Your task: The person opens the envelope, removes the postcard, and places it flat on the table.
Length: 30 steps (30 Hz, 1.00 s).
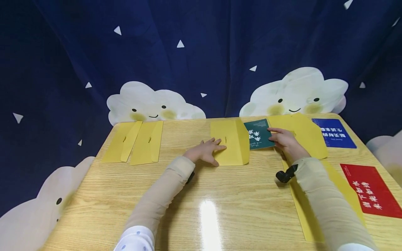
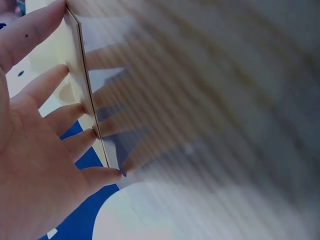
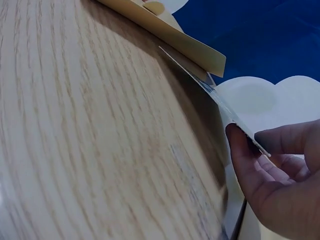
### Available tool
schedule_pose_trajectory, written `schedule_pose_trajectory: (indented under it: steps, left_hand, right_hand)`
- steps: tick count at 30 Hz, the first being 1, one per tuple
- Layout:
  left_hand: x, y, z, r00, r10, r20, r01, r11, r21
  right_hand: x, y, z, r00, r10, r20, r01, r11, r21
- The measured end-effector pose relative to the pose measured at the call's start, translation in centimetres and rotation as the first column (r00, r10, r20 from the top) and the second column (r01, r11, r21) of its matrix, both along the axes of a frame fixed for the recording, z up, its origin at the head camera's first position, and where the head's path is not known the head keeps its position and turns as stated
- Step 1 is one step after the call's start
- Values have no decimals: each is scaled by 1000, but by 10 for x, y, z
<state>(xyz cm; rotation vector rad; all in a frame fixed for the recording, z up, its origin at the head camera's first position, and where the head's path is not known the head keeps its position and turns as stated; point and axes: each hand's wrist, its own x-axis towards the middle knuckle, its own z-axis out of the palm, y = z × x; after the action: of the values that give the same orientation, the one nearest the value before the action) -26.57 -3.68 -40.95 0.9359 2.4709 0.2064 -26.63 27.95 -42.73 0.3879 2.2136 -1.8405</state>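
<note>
A yellow paper envelope lies near the table's far edge, its flap spread open to the right. My left hand rests on the envelope's left side with fingers straight and spread; the left wrist view shows the fingertips along the envelope's edge. Between thumb and fingers, my right hand pinches a dark green card with white writing by its right edge. In the right wrist view the card is tilted above the table, its far end close to the raised flap.
Two yellow envelopes, one beside the other, lie folded over at the left. Behind my right arm lie another open envelope and a blue card. A red card overlaps a yellow envelope at the right edge.
</note>
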Motion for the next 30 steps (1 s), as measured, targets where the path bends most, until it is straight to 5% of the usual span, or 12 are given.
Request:
schedule_pose_trajectory:
  steps: [5,17,25,28,30]
  left_hand:
    - [-8,-1,-2,1000,22,4,-22,1000,13]
    - [-19,0,-1,998,54,21,-54,999,3]
    - [-18,-1,-1,999,33,-14,-33,999,29]
    - [-13,-5,0,998,8,-59,-4,997,81]
    - [-8,-9,2,995,0,-103,14,991,134]
  right_hand:
    - [-1,-4,-1,1000,-13,8,13,1000,-28]
    - [2,-3,7,998,45,-48,-38,989,145]
    - [-8,15,-21,981,94,-168,-44,958,283]
    - [0,12,-22,975,85,-207,-16,950,313]
    - [16,3,-8,966,114,-232,-37,949,312]
